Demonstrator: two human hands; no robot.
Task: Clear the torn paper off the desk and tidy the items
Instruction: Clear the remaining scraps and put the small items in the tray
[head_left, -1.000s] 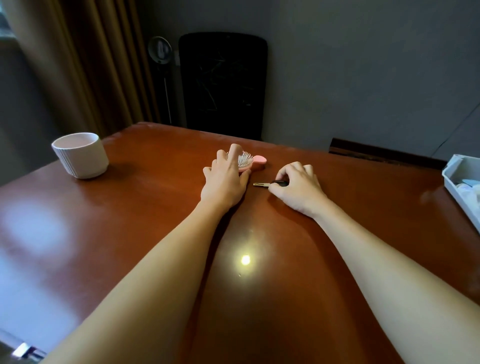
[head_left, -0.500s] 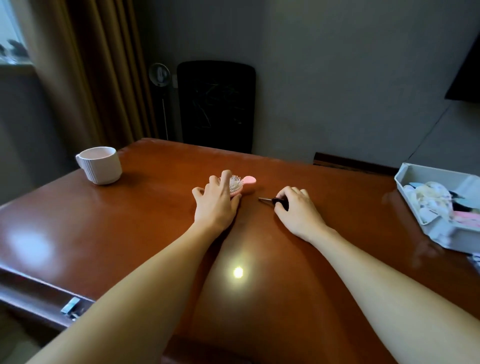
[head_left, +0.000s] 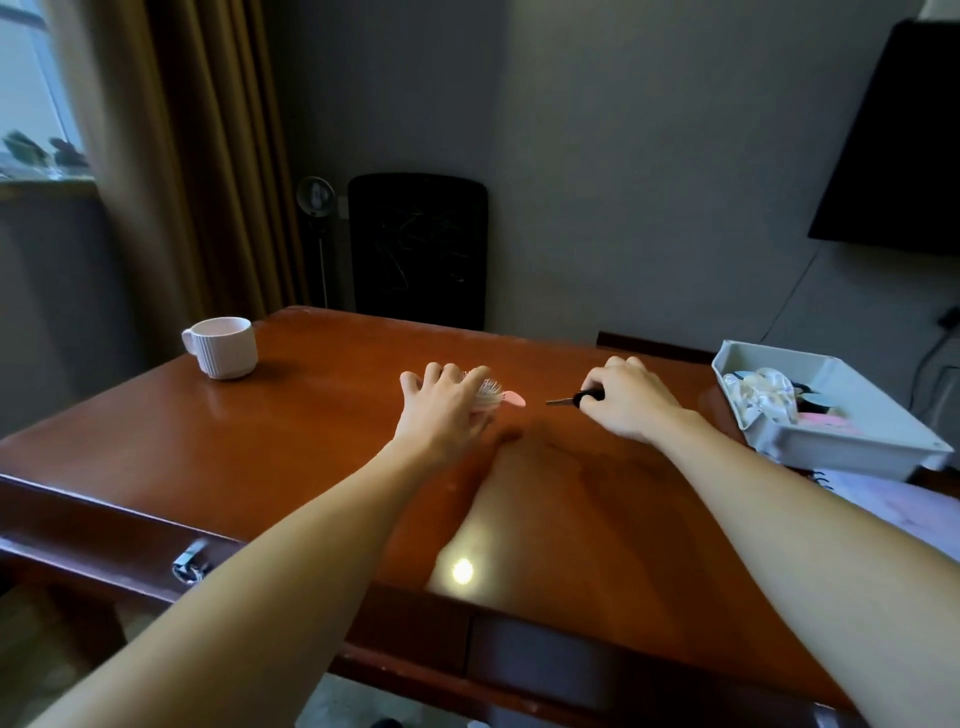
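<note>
Head view, left hand: the left hand (head_left: 444, 408) sits at centre frame, fingers curled over a small pink hairbrush (head_left: 493, 397), closed loosely on its bristle head.
Head view, brush: its pink handle pokes out to the right of the fingers, low over the desk (head_left: 291, 441); whether it touches the wood, I can't tell.
Head view, right hand: the right hand (head_left: 626, 397), right of centre, is closed on a slim dark-handled tool (head_left: 574, 399), metal tip pointing left toward the brush, a clear gap between them.
Head view, tool: too small to name for certain.
Head view, tray: a pale tray (head_left: 862, 410) at the right edge holds mixed small things, a likely home for both items.
Head view, mug: a ribbed white mug (head_left: 223, 347) stands upright, upper left of the desk, well apart from both hands.
Head view, torn paper: none visible on the wood.
Handling, brush: light and rigid, I'd judge; pins prickly, so hold by the handle or the rim of the head.
Handling, tool: light, stiff, thin, apt to slide on this glossy top; pinch the dark grip, keeping the tip away from skin.
</note>
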